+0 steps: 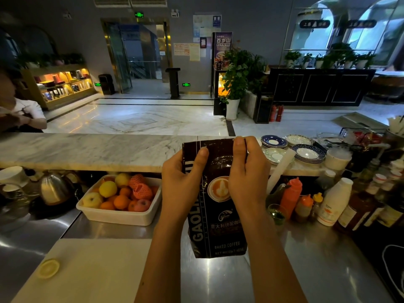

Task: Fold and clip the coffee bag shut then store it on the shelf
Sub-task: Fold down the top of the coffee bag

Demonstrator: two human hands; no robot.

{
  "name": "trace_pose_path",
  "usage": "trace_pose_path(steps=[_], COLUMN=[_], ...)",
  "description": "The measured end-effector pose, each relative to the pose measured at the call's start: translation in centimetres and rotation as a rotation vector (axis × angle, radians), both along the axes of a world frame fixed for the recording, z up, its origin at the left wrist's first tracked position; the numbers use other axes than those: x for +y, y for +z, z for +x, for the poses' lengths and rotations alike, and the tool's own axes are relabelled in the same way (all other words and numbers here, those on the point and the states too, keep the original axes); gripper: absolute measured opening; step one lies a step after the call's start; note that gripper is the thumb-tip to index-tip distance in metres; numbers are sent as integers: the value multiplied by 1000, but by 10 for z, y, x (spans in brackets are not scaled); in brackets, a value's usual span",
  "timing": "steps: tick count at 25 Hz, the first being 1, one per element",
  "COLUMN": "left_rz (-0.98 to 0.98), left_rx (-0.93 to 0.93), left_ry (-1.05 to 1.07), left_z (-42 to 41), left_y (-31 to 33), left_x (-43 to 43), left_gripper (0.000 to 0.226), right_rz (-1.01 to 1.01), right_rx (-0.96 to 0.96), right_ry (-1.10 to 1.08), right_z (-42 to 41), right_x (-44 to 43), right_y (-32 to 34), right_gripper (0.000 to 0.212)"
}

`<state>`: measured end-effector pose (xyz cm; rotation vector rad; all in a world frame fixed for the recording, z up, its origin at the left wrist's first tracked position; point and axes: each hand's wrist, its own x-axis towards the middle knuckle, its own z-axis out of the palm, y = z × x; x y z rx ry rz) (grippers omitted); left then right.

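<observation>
Upright, both hands (216,184) clasp the coffee bag (218,215) — thumbs pinching its top.

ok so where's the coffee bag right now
In the head view, centre: the coffee bag is upright, gripped by the left hand and right hand, right of the fruit tub.

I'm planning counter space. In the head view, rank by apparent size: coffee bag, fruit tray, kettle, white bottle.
1. Coffee bag, though held nearer the camera, so it is unsure against the tray.
2. Fruit tray.
3. Kettle and white bottle look alike; not ranked.
</observation>
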<state>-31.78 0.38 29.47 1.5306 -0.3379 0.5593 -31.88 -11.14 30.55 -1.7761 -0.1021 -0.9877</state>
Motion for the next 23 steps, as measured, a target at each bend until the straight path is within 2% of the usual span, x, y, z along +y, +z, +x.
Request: trace_pose_path(steps=[2,4,6,9,12,14,16,20,23], left_rz=[75,158,194,146,102,83,-6,-163,-102], left_rx=[18,1,-15,-3,34,116,190,157,84], left_ry=[-40,37,147,211,100,-121,-270,-163,-186], left_z=[0,2,2,-1,-4,-11,-15,-17,-15], left_y=[-4,-7,-9,-10,-15,-16,-20,-24,-26], left_x=[0,-1,-2,-3,2,8,12,14,15], left_gripper=[20,21,24,30,22,16,24,19,29], right_rz=[33,62,76,35,4,33,40,50,120], right_rx=[7,16,80,227,203,165,145,329,312], right_ry=[-17,12,164,391,360,285,298,606,586], right_z=[0,0,-2,-5,-7,-9,-9,-18,-17], right_x=[0,-1,-4,-9,-12,-13,-17,-38,-50], right_y=[-1,-2,-2,-9,-18,-21,-19,-17,-23], right_gripper=[24,23,20,23,17,13,11,24,43])
